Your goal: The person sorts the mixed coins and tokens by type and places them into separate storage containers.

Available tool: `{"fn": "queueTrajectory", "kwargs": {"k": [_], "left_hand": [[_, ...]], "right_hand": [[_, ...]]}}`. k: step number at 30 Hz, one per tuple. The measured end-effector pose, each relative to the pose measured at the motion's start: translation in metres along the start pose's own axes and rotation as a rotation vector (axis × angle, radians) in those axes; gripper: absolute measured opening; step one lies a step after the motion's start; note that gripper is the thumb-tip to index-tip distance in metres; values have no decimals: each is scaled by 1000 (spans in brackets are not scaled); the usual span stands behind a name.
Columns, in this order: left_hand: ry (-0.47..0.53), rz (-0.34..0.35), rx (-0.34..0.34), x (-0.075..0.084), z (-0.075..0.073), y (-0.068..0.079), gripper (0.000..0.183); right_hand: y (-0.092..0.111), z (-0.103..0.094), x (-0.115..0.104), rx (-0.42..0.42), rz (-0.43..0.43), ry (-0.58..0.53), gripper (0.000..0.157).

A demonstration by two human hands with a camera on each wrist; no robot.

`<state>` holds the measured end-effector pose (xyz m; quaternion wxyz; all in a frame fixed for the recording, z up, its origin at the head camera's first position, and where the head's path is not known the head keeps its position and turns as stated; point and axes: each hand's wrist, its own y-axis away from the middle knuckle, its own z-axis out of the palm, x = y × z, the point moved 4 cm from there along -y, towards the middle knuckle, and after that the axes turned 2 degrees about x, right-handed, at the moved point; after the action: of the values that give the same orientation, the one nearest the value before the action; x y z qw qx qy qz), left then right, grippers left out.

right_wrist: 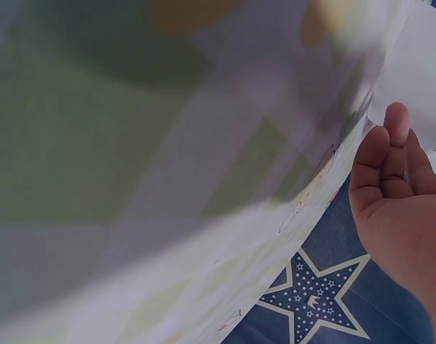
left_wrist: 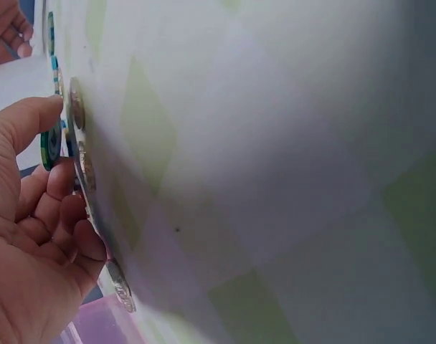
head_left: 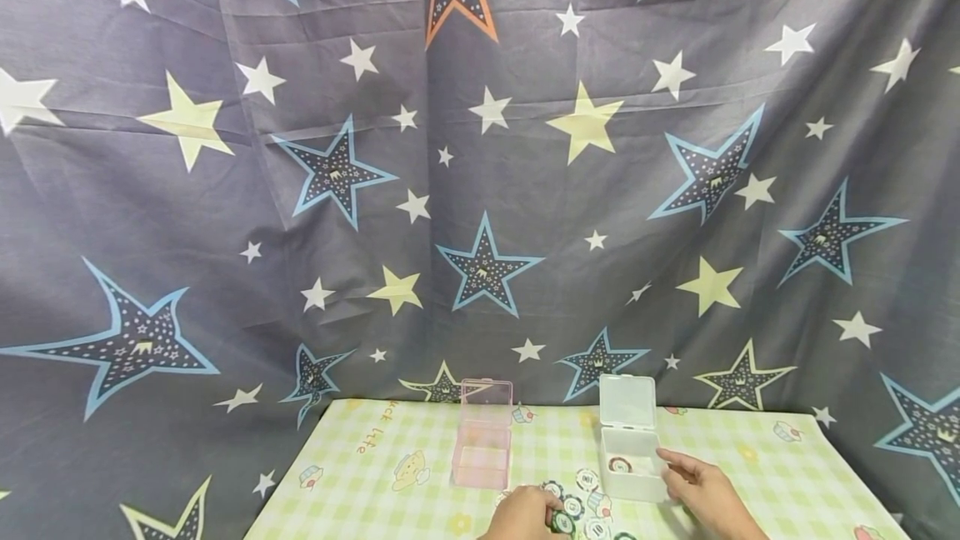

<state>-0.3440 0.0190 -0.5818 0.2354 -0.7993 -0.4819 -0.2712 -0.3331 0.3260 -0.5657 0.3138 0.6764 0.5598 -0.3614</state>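
My left hand (head_left: 521, 515) is low over the table's front, among loose poker chips. Between its thumb and index finger it pinches a green poker chip (left_wrist: 47, 152), tilted on edge in the left wrist view. Blue-edged chips (head_left: 573, 507) and a white chip (head_left: 587, 480) lie just to the right. My right hand (head_left: 705, 490) rests with extended fingertips against the right side of an open white box (head_left: 636, 487). A red poker chip (head_left: 619, 465) is inside that box. In the right wrist view the fingers (right_wrist: 396, 125) touch the white wall.
An open pink transparent box (head_left: 480, 475) stands left of the chips, its lid raised. Both boxes sit on a green checked tablecloth (head_left: 360, 473). Behind the table hangs a grey star-patterned curtain (head_left: 525, 207).
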Motion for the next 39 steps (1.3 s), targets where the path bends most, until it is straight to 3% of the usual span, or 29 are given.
{"fn": "queueTrajectory", "kwargs": {"k": [5, 16, 22, 31, 39], "left_hand": [[-13, 68, 68, 9, -6, -4, 24], [87, 81, 146, 32, -15, -18, 36], [71, 109, 193, 44, -14, -24, 38], [61, 96, 254, 54, -6, -39, 39], [37, 68, 243, 64, 1, -45, 38]], "right_hand": [[0, 0, -1, 6, 6, -10, 47], [-1, 1, 2, 10, 24, -29, 47], [-2, 3, 4, 9, 43, -42, 48], [-1, 3, 3, -10, 63, -60, 50], [0, 2, 4, -1, 49, -66, 49]]}}
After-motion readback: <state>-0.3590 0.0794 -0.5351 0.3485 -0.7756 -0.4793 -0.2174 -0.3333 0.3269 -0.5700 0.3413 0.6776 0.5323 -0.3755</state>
